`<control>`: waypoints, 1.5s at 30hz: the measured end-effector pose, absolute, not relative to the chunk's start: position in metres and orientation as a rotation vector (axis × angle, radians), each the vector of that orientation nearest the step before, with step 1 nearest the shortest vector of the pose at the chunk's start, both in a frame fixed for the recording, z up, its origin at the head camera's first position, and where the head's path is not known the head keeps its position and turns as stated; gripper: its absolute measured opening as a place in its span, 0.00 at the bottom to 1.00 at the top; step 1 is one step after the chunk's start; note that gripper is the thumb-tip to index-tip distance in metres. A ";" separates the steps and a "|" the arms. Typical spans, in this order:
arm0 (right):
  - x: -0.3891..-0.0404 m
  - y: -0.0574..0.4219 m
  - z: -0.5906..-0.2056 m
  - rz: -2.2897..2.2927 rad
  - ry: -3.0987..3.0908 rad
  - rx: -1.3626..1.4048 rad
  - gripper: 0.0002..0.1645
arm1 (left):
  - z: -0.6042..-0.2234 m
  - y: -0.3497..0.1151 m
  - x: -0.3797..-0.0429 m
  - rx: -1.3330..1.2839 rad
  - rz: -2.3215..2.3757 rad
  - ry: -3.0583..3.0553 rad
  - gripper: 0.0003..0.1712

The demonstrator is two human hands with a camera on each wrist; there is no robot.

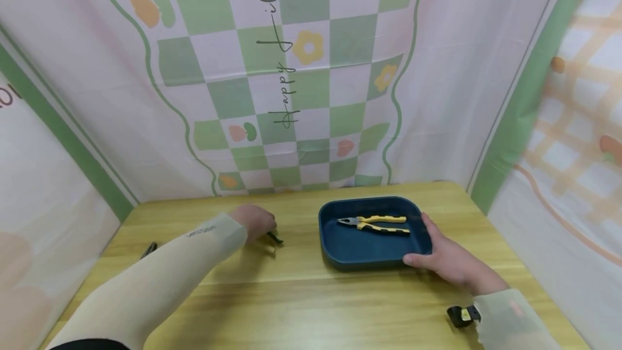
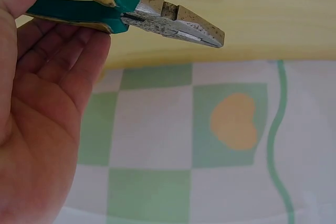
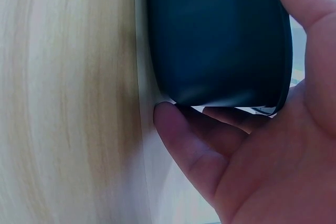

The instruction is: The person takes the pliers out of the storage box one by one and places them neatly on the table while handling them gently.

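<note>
My left hand (image 1: 255, 221) grips a pair of pliers (image 2: 176, 23) with green and yellow handles, over the table's left half. In the left wrist view, their worn metal nose points right and the handle ends are hidden in the hand. A second pair of pliers (image 1: 362, 224), yellow and black, lies inside a dark blue tray (image 1: 335, 253), nose to the left. My right hand (image 1: 444, 258) holds the tray at its right end. The thumb is at the near right corner and the fingers run along the right side.
A dark, narrow object (image 1: 149, 250) lies at the table's left, partly covered by my left forearm. The wooden table (image 1: 296, 307) ends at a printed curtain (image 1: 311, 85) behind, with more curtain on both sides. A small black device (image 1: 461, 316) sits at my right wrist.
</note>
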State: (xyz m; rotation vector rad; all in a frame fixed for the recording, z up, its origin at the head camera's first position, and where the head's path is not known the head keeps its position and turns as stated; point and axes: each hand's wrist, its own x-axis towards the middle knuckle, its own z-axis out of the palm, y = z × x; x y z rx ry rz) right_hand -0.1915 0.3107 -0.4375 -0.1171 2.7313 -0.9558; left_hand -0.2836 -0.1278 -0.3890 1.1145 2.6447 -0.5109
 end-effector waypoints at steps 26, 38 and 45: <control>-0.189 0.309 -0.436 -0.953 2.729 -0.131 0.70 | -0.421 -0.142 -0.265 1.251 -0.649 2.599 0.09; -0.192 0.313 -0.438 -0.950 2.738 -0.126 0.70 | -0.402 -0.135 -0.258 0.268 -0.228 2.837 0.30; -0.190 0.311 -0.436 -0.959 2.726 -0.129 0.70 | -0.411 -0.131 -0.253 0.163 0.024 2.789 0.25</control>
